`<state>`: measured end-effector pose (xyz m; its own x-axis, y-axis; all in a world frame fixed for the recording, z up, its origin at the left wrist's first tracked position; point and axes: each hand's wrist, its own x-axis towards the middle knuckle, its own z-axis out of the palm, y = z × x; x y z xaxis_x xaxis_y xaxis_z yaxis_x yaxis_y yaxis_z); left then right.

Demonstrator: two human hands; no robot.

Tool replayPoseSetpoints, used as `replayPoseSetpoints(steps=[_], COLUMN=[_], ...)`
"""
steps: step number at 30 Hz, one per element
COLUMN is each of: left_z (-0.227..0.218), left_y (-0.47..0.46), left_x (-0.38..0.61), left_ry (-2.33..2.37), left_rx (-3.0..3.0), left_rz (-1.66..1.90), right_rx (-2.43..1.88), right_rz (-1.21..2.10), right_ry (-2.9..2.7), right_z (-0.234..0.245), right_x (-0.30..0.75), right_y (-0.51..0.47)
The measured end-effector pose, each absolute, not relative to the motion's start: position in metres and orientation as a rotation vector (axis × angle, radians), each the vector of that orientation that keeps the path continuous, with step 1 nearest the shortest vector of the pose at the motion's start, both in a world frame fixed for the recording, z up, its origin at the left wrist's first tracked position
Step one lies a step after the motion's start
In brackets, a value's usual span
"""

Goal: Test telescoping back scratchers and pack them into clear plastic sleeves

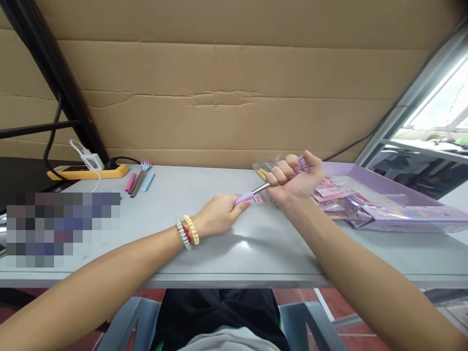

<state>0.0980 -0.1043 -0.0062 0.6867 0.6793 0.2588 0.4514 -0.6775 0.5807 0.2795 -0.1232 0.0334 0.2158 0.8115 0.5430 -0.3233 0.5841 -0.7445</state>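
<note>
Between my two hands stretches a back scratcher with a metal rod, tilted up to the right above the table. Its purple handle is in my left hand, the thumb laid along it. Fingers of my right hand are curled round the rod's upper end, and part of the purple claw head pokes out by the thumb. Small pink printed cards lie on the table just behind the rod. Beyond my right hand rests a clear plastic bag with yellow pieces inside.
At the back left lie more scratcher parts: a blue claw head, metal rods, a pink handle and a light blue handle. Behind them sits a yellow power strip. A purple tray holding pink packages stands right.
</note>
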Motion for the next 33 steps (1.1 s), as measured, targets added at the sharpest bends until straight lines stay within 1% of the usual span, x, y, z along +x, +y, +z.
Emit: replayPoseSetpoints(steps=[7, 13, 17, 22, 24, 27, 30, 33], left_z=[0.004, 0.007, 0.003, -0.005, -0.007, -0.004, -0.001, 0.002], left_y=[-0.115, -0.125, -0.129, -0.111, -0.098, -0.081, -0.07, -0.064], left_x=[0.098, 0.098, 0.097, 0.093, 0.089, 0.081, 0.072, 0.064], left_ry=[0.942, 0.937, 0.894, 0.916, 0.988, 1.141, 1.249, 1.293], left_rx=[2.342, 2.196, 2.141, 2.311, 2.424, 2.552, 2.633, 2.726], left_rz=[0.58, 0.52, 0.537, 0.596, 0.626, 0.624, 0.573, 0.473], right_rx=[-0.485, -0.41, -0.44, -0.491, -0.516, -0.549, -0.686, -1.021], right_rz=[0.88, 1.025, 1.09, 1.039, 1.01, 0.995, 0.968, 0.8], right_ry=[-1.072, -0.818, -0.782, -1.016, -1.115, -1.104, -1.08, -1.33], right_z=[0.02, 0.023, 0.024, 0.017, 0.015, 0.015, 0.016, 0.014], right_x=[0.276, 0.256, 0.25, 0.255, 0.258, 0.265, 0.276, 0.285], right_y=[-0.115, -0.126, -0.132, -0.126, -0.12, -0.112, -0.105, -0.102])
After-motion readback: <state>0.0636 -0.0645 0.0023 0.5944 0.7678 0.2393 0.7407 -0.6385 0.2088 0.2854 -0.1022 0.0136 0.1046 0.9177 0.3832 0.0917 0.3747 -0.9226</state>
